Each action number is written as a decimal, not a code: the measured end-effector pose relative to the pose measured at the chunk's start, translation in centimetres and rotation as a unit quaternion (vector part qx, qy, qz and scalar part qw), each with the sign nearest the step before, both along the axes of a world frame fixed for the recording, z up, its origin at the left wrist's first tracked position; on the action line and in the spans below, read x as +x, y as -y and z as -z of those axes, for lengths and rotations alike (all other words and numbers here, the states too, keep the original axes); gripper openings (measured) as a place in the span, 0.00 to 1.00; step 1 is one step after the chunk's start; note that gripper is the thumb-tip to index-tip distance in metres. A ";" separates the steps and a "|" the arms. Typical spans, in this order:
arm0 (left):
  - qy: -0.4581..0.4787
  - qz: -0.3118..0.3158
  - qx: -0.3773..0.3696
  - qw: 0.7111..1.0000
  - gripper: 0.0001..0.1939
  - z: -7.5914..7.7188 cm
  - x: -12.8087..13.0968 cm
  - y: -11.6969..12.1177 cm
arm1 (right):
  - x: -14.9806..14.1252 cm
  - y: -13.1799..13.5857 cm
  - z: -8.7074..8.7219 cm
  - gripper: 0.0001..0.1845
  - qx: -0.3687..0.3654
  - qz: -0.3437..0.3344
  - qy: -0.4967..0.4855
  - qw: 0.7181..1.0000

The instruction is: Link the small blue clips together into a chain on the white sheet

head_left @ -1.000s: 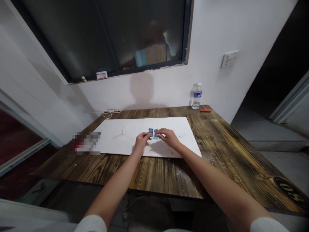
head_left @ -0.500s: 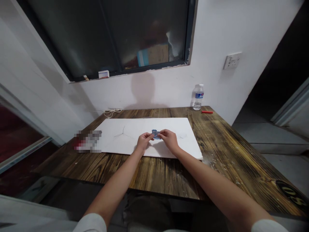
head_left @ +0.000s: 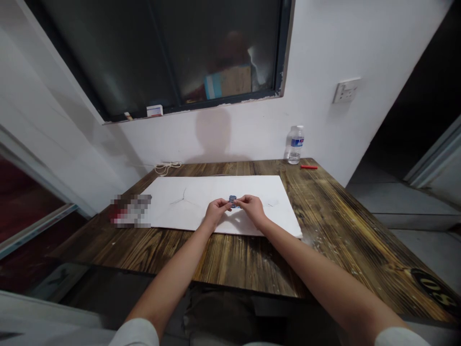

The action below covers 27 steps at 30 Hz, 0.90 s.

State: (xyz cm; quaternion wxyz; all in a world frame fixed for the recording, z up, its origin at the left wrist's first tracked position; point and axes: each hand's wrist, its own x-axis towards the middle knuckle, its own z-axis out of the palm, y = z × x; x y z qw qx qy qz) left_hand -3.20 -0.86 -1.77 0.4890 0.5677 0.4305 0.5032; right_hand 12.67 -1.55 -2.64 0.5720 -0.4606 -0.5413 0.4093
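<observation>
Hands (head_left: 217, 212) (head_left: 253, 208) over board (head_left: 173, 206) on table (head_left: 108, 254)

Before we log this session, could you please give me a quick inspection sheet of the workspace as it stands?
Surface: wooden table with a white sheet lying on it.
Job's things: small blue-printed piece.
Clutter: water bottle, red stick.
Grippers: left hand and right hand both pinch the piece.
Cables: white cord at the table's far edge.
Surroundings: wall socket, dark window.
</observation>
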 end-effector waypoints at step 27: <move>0.053 -0.055 -0.024 0.997 0.16 0.3 0.1 -0.3 | 7.3 -1.9 -1.5 0.16 -0.158 0.049 0.529 0.833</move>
